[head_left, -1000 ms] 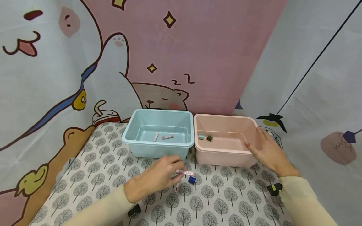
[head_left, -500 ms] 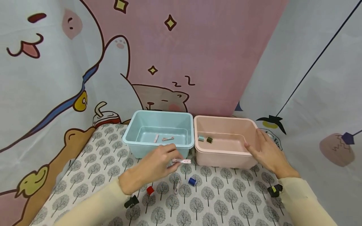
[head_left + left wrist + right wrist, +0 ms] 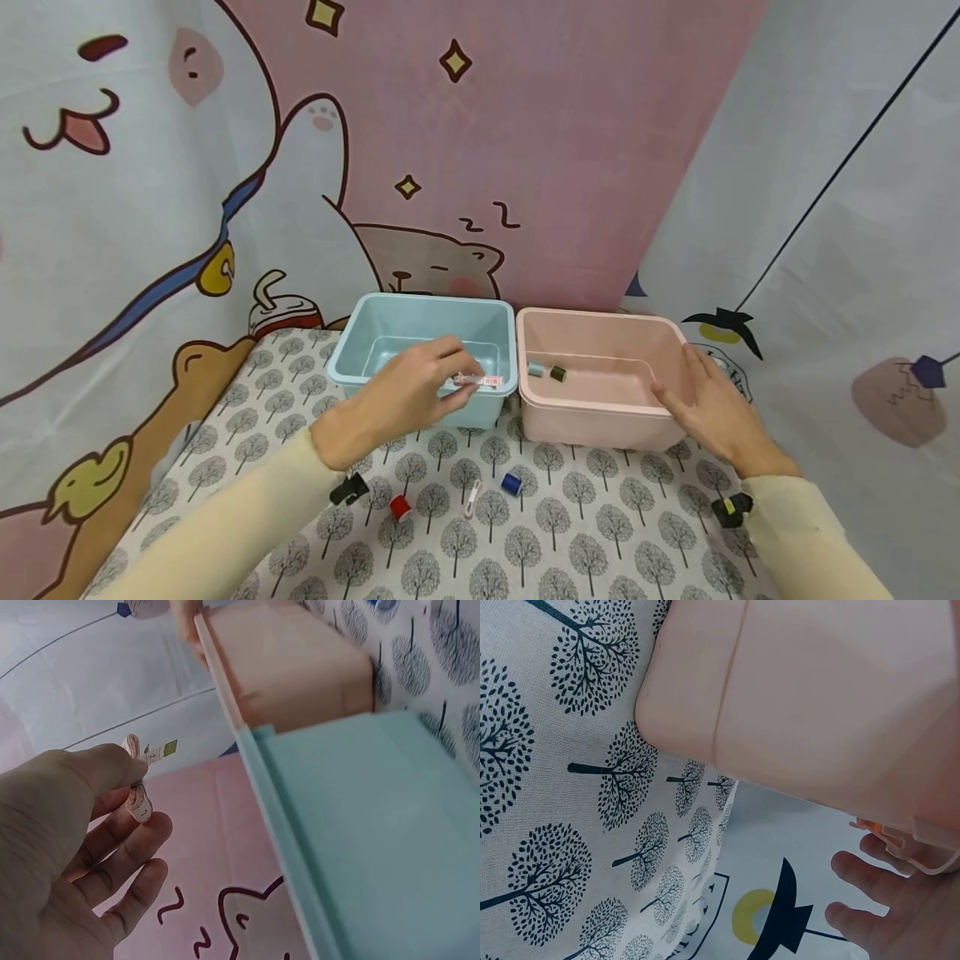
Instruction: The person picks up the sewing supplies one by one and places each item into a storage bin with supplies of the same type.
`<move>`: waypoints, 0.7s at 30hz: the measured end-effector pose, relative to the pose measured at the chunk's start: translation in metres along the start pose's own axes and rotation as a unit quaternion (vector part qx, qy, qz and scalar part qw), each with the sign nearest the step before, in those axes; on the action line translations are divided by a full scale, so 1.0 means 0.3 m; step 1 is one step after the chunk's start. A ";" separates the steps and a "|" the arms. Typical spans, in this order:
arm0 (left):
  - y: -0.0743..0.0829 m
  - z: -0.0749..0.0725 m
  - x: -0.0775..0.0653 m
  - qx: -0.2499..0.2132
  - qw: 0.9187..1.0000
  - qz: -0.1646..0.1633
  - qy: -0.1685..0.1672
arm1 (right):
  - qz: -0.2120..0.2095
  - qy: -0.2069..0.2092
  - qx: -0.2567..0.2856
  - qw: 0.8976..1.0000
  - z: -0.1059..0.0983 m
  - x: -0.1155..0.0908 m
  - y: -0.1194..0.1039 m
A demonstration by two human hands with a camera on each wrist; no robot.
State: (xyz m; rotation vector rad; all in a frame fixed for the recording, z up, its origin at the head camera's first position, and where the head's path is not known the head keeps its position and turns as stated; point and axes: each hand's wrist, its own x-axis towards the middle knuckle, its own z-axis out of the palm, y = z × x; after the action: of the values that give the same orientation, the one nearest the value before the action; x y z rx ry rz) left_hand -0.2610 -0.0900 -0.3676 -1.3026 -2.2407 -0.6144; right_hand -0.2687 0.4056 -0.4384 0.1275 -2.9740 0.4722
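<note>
My left hand pinches a folded pink-and-white measuring tape between thumb and fingers. It is over the front rim of the light blue bin, and hides part of that bin's inside. In the left wrist view the tape shows its layered folds and a loose end with a green tip. My right hand rests at the right front corner of the pink bin, thumb over the rim, other fingers extended along the outside. A light blue thread spool and a dark green spool lie in the pink bin.
On the tree-print cloth in front of the bins lie a red spool, a slim pale pinkish strip and a dark blue spool. Both bins stand side by side near a cartoon-printed backdrop.
My left hand has lifted the measuring tape from the cloth and carried it forward to the blue bin's front rim, uncovering the red spool. The right hand has stayed at the pink bin.
</note>
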 end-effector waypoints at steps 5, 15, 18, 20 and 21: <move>-0.039 -0.032 0.041 0.003 1.000 -0.004 -0.004 | -0.001 -0.004 0.002 1.000 -0.005 0.000 0.004; -0.123 -0.051 0.106 -0.010 0.999 -0.029 -0.021 | 0.002 -0.003 -0.001 1.000 -0.007 0.001 -0.004; -0.146 -0.055 0.119 -0.011 0.999 -0.037 -0.027 | 0.005 -0.002 -0.004 1.000 -0.005 0.002 -0.004; -0.163 -0.056 0.129 -0.012 0.999 -0.040 -0.027 | 0.005 -0.002 -0.004 1.000 -0.006 0.002 -0.004; -0.173 -0.055 0.134 -0.012 0.999 -0.042 -0.027 | 0.006 -0.002 -0.004 1.000 -0.006 0.002 -0.004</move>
State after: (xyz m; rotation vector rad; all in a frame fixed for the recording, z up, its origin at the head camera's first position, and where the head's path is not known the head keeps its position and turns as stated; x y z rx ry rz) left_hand -0.3215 -0.0960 -0.3378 -1.2558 -2.3480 -0.6456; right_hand -0.2689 0.4049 -0.4363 0.1106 -2.9824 0.4610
